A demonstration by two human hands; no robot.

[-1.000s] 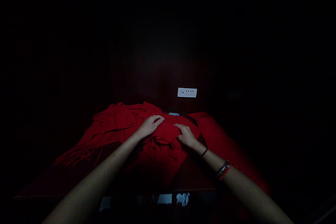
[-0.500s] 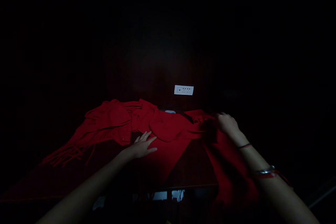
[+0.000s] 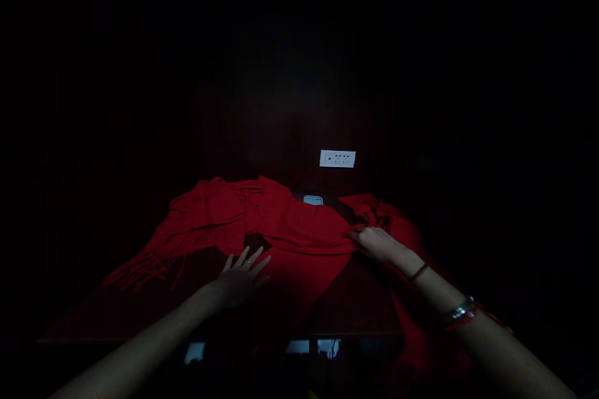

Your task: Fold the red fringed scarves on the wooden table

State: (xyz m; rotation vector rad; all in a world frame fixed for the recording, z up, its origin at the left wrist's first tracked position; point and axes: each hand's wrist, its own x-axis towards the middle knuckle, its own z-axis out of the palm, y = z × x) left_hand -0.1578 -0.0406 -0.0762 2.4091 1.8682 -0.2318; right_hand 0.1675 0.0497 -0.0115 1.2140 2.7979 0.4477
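A red fringed scarf [image 3: 285,230] lies spread and bunched across a dark table [image 3: 355,305] in a very dim room. My left hand [image 3: 241,274] rests flat on the scarf's near part with its fingers spread. To the right, my right hand [image 3: 377,242] pinches the scarf's edge where the cloth gathers. That wrist and forearm carry bracelets. The scarf's fringe trails off to the left, and another length of it hangs down over the table's right side.
A white wall socket plate [image 3: 337,158] shows on the dark wall behind the table. A small pale object [image 3: 312,199] lies just beyond the scarf. Bright patches [image 3: 306,347] show below the table's front edge. Everything else is black.
My right hand has come back from the far right bunch toward the middle and now grips the scarf's edge. The left hand has slid a little nearer and spread its fingers.
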